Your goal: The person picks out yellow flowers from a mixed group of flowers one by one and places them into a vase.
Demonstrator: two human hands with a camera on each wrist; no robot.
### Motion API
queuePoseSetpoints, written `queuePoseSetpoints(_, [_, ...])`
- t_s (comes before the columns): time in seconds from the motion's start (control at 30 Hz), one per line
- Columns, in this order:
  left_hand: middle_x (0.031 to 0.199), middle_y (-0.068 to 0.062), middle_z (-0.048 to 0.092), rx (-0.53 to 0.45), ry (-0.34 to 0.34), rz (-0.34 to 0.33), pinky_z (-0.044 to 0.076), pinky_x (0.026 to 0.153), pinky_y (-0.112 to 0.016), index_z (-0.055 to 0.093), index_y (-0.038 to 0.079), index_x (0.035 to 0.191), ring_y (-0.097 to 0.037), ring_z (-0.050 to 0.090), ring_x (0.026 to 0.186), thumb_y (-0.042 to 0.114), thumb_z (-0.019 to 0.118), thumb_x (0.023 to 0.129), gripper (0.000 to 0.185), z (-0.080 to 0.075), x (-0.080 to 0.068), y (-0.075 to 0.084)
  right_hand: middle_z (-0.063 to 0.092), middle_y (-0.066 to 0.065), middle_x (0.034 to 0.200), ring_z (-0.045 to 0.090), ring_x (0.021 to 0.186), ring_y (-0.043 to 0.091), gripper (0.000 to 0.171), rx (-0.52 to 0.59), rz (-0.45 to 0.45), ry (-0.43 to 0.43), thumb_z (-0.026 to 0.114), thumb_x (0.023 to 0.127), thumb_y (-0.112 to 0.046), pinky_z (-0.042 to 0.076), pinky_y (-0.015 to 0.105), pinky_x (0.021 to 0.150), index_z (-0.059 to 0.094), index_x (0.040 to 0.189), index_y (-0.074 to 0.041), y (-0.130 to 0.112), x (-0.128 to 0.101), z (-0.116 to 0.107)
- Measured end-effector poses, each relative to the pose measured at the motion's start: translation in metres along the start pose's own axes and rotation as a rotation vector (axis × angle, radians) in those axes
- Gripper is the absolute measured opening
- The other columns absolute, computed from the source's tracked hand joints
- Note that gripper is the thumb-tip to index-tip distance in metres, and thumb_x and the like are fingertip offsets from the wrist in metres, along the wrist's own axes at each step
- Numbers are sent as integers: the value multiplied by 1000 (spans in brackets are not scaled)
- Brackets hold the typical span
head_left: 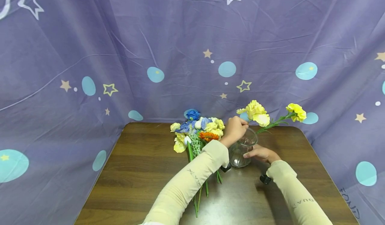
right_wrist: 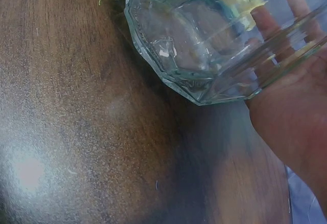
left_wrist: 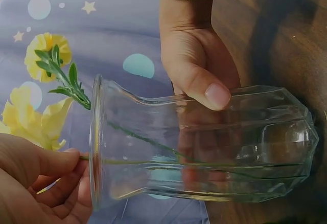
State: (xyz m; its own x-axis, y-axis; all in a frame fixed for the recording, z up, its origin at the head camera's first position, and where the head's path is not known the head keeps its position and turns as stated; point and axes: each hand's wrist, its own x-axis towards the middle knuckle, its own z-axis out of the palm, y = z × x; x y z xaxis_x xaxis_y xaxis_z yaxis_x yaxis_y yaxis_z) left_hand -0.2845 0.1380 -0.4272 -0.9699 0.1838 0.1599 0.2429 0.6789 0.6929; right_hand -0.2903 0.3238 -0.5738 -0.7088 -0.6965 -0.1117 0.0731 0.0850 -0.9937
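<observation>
At centre right of the head view, a clear faceted glass vase (head_left: 242,148) stood on the brown wooden table (head_left: 138,171), and yellow carnation stems (head_left: 272,125) rose from its mouth toward the upper right. The right hand (head_left: 262,153) was curled round the vase wall, thumb pressed on the glass, steadying it. The left hand (head_left: 235,129) sat at the rim, fingertips pinching a green stem just outside the mouth; in the left wrist view the stem ran down inside to the base. A bundle of artificial flowers (head_left: 197,133) lay just left of the vase, partly under the left sleeve. In my judgement, good practice here was to keep the vase firmly braced, feed the stem straight down, and release only once its end rested on the base, as the blooms leaned heavily to one side.
</observation>
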Motion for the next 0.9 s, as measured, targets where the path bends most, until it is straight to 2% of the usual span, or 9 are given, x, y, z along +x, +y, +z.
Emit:
queuePoseSetpoints(0.17, [94,9,80,108,-17,-8,56,68,-22,85,27,96,-9,74,82,24,74,94,11,-1,-1,5,61,-19,131,56,122,4,78,1,18,4,68,85,-2,45,26,103,28,152,-5,0,-1,0])
queuePoseSetpoints(0.33, [95,12,80,188,-43,-24,58,69,-25,84,30,97,-11,75,85,27,73,94,11,-1,-2,10,58,-20,132,55,123,3,92,-13,20,5,68,85,-3,43,26,103,12,157,4,-1,-1,0])
queuePoseSetpoints(0.43, [96,12,80,205,-50,-30,58,69,-26,84,29,96,-11,75,85,28,73,95,11,-1,-2,12,56,-22,134,53,124,2,96,-26,19,6,68,84,-3,42,25,104,7,158,4,-1,-2,0])
queuePoseSetpoints(0.6, [93,14,80,281,-81,-22,58,65,-26,84,29,90,-9,74,80,31,73,95,12,2,1,12,58,-20,132,54,122,3,81,-24,23,13,68,85,-4,45,25,103,24,153,-6,0,-3,0])
queuePoseSetpoints(0.77, [84,14,78,343,-94,-41,58,66,-31,81,30,77,-11,72,76,33,73,93,18,6,4,11,55,-18,132,52,122,3,80,-33,18,19,69,85,-6,44,25,103,24,152,-3,1,-4,0])
queuePoseSetpoints(0.9, [85,15,77,371,-95,-71,55,64,-29,81,33,78,-10,71,79,34,73,93,16,6,2,14,59,-16,129,56,118,5,68,-23,2,2,68,86,-4,48,25,101,34,145,-15,2,-3,0])
